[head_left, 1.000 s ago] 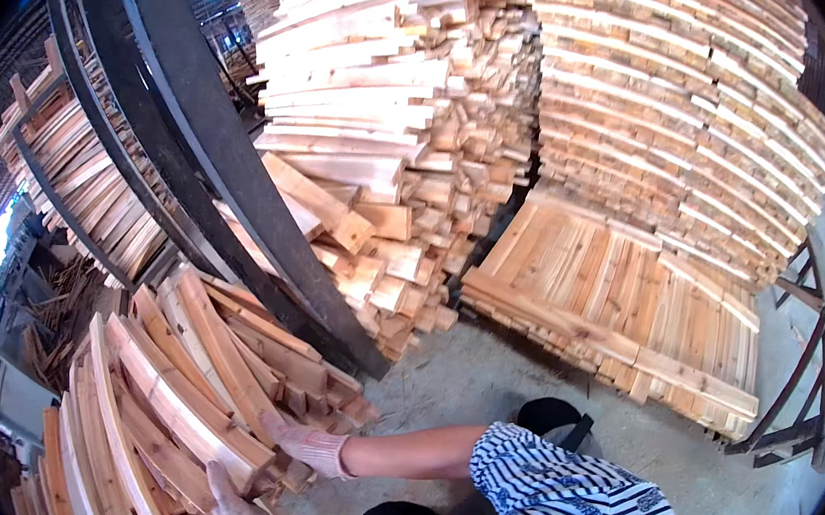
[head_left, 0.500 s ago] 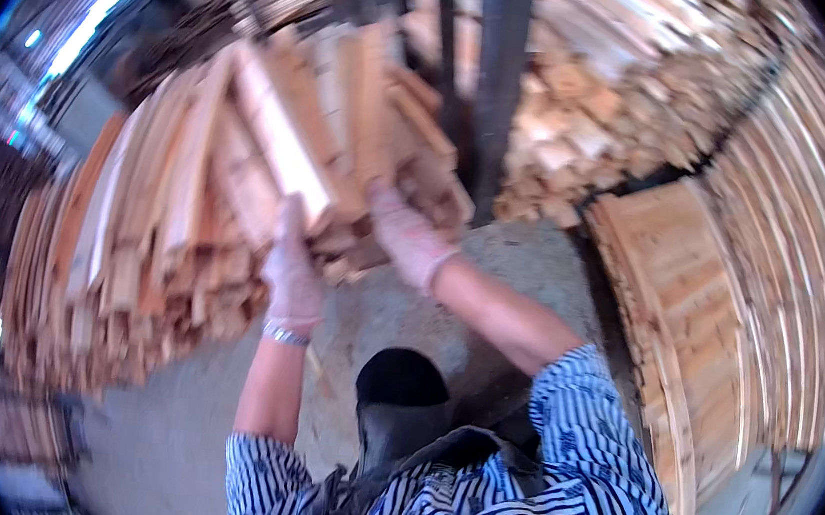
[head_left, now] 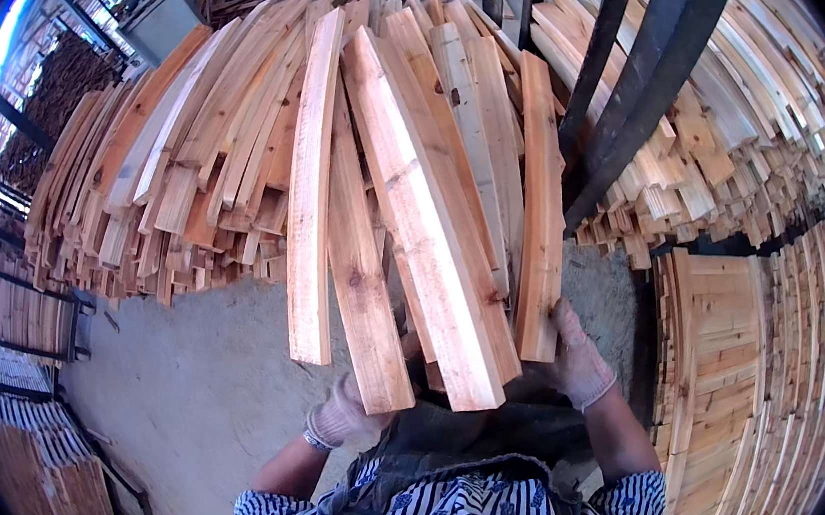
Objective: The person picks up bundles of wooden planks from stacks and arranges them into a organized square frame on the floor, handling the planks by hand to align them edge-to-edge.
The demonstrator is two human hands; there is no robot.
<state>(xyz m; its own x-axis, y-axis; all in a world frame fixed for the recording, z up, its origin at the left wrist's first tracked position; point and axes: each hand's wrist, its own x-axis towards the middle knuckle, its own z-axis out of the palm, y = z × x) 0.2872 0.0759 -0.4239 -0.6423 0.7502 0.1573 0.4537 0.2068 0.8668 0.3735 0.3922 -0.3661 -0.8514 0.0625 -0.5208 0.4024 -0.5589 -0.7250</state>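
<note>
While the left hand [head_left: 341,417] and right hand [head_left: 583,364] bear boards [head_left: 426,239], finger closure cannot be told. Long axes extend forward from the fingers.

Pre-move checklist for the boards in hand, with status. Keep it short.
1. Left hand gloved and at the boards: ok, by their near ends.
2. Right hand gloved and at the load: ok, beside the rightmost board.
3. Fingers fully under the boards: cannot tell, the wood hides most of them.
4. Boards squared up: not ok, they fan apart and their near ends are uneven.
5. Far ends free of the stack: cannot tell, they overlap it in this view.
6. Gap to the dark metal post: cannot tell from one view.
</note>
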